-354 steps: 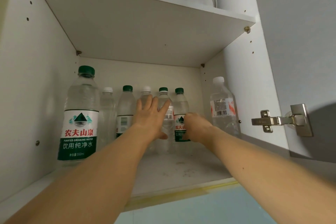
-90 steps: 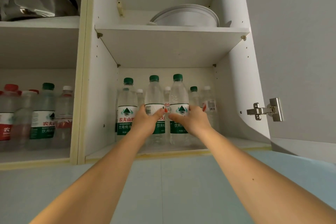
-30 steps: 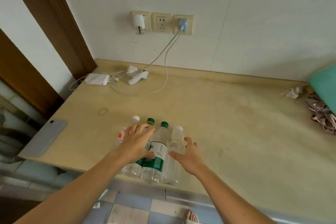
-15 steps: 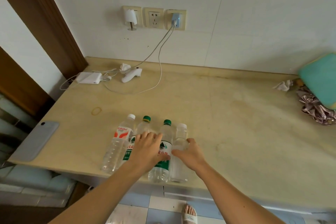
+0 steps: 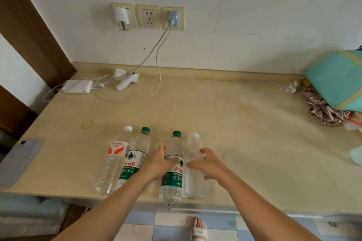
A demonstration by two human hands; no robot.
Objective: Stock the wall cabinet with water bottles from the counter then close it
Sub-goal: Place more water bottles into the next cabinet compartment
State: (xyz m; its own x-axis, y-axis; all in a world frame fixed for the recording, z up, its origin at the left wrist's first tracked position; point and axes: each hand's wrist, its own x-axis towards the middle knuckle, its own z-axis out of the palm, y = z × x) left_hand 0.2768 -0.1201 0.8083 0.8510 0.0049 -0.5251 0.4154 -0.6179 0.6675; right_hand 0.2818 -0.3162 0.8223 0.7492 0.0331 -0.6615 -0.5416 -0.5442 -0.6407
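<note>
Head view: four bottles stand upright on the counter [image 5: 244, 123] near its front edge; left hand [image 5: 156, 164] has its fingers curled round the green-label bottle [image 5: 173, 172]; right hand [image 5: 209, 164] grips the clear bottle [image 5: 193, 180] beside it; both long axes vertical, so a straight lift should serve.

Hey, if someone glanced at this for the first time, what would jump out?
Four water bottles stand in a row at the counter's near edge. The left hand grips a green-labelled bottle, the right hand the clear one beside it. Chargers and cables trail below the wall sockets.
</note>
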